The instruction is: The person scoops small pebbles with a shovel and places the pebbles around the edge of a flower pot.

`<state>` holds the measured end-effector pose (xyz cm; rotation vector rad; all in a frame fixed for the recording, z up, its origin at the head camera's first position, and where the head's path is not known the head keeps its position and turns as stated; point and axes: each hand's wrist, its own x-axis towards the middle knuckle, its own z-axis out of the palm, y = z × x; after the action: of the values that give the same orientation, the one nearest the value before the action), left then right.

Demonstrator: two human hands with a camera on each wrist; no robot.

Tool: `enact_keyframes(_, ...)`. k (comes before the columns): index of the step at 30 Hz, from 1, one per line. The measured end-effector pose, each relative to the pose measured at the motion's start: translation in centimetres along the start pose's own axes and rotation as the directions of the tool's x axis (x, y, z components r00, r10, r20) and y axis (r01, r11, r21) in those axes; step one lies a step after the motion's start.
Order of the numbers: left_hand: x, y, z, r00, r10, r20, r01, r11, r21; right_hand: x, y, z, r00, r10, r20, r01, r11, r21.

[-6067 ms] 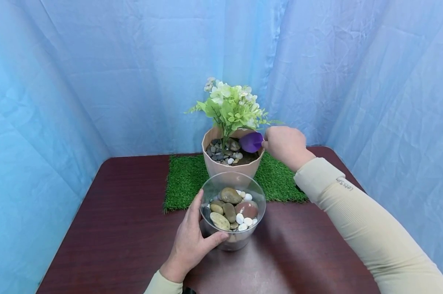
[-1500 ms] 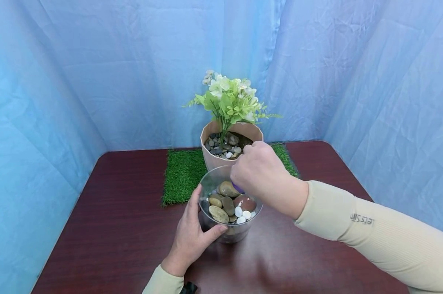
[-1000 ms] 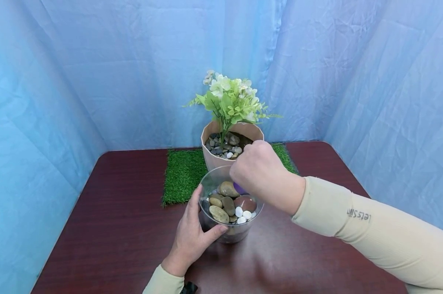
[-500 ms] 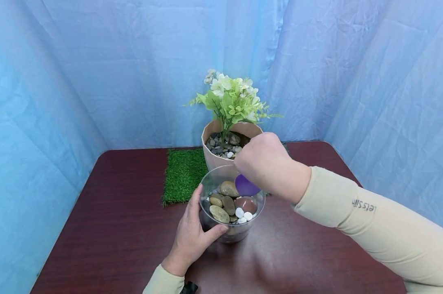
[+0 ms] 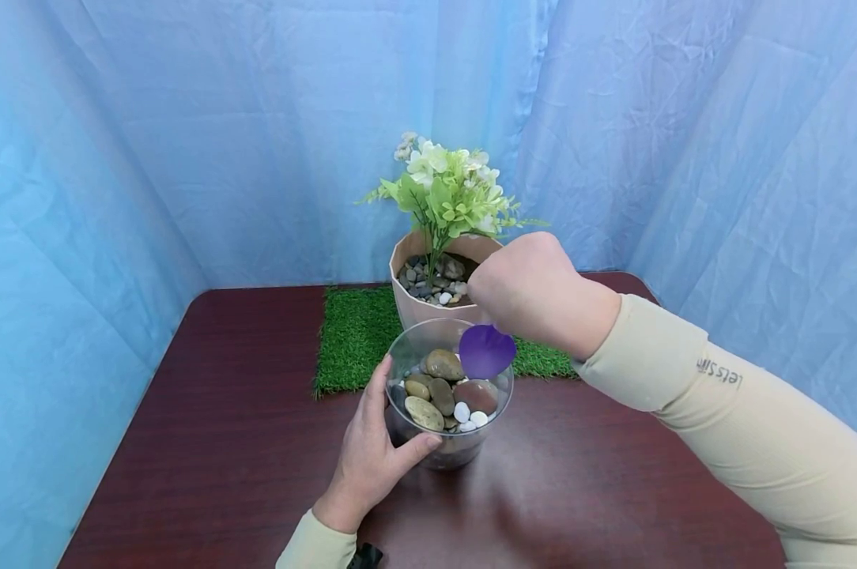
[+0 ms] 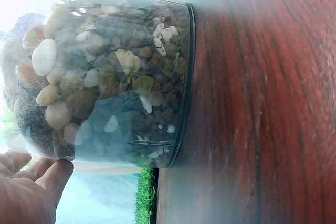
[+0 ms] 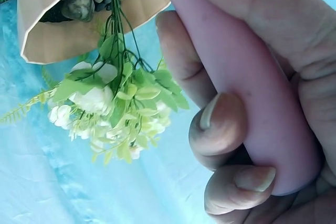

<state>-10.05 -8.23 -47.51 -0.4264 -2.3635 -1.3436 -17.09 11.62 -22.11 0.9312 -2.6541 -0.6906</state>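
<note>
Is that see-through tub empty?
Not empty: the clear tub holds large stones and white pebbles. The head view shows them piled below its rim; the left wrist view shows more through its wall.

Wrinkled pale-blue fabric curtains [image 5: 293, 142] enclose the left, far and right sides of a glossy, dark red-brown wood-grain table [image 5: 208, 442] with rounded far corners; light reflects off its near middle.

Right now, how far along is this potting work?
Done: pebbles cover the left side inside the flowerpot. In hand: the right hand holds a purple trowel at the clear container of stones, which the left hand grips. Probably left: covering the dark soil at the flowerpot's right.
</note>
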Motion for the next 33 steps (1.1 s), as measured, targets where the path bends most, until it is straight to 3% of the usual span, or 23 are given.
enact_keyframes(4, 0.0, 0.0, 0.0, 1.000, 0.006, -0.004, -0.006, 1.000, -0.001, 0.3, 0.7, -0.2, 0.997, -0.011, 0.081, 0.007, 0.999, 0.053)
enact_keyframes(9, 0.0, 0.1, -0.1, 1.000, 0.006, -0.006, -0.006, 1.000, -0.001, 0.6, 1.0, -0.3, 0.980, -0.007, 0.200, -0.009, 0.997, 0.080)
enact_keyframes(16, 0.1, 0.1, -0.1, 1.000, 0.001, -0.003, -0.001, 1.000, 0.004, 1.0, 0.8, -0.1, 0.951, -0.006, 0.308, -0.025, 0.995, 0.096)
enact_keyframes(33, -0.1, 0.1, -0.1, 1.000, -0.003, -0.002, 0.003, 1.000, 0.005, 1.1, 1.5, 1.4, 0.929, -0.080, 0.362, -0.002, 0.975, 0.223)
